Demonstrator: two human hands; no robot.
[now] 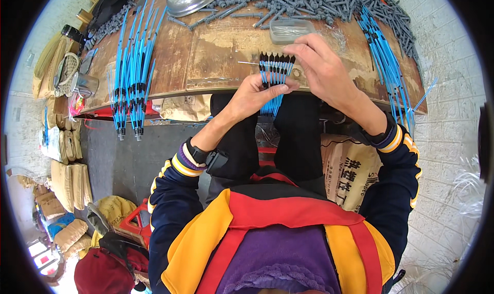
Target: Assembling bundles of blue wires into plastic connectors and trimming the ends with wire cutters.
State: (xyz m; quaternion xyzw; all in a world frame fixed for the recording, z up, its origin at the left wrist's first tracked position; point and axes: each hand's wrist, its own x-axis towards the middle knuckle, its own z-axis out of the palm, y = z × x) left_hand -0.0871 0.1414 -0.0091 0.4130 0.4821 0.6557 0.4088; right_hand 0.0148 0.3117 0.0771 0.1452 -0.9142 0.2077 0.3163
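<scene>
Left hand (256, 94): I see it clenched on a fanned row of blue rods (273, 77), centre frame, at the tabletop (206, 52) edge.
Right hand (321, 67): pinching the row's dark tips from above.
Risk: I judge a slackened grip lets rods slide off the edge.
Surroundings: grey parts heap (309, 1), upper frame.

A big tan sack (350, 173) with dark printed marks leans under the table, by the person's right arm. Another pale sack (182, 108) sits under the table edge in the middle. Flat tan sacks (69, 183) are stacked on the floor at the left, with more (64, 235) lower down. A small clear plastic box (289, 30) rests on the table top.
</scene>
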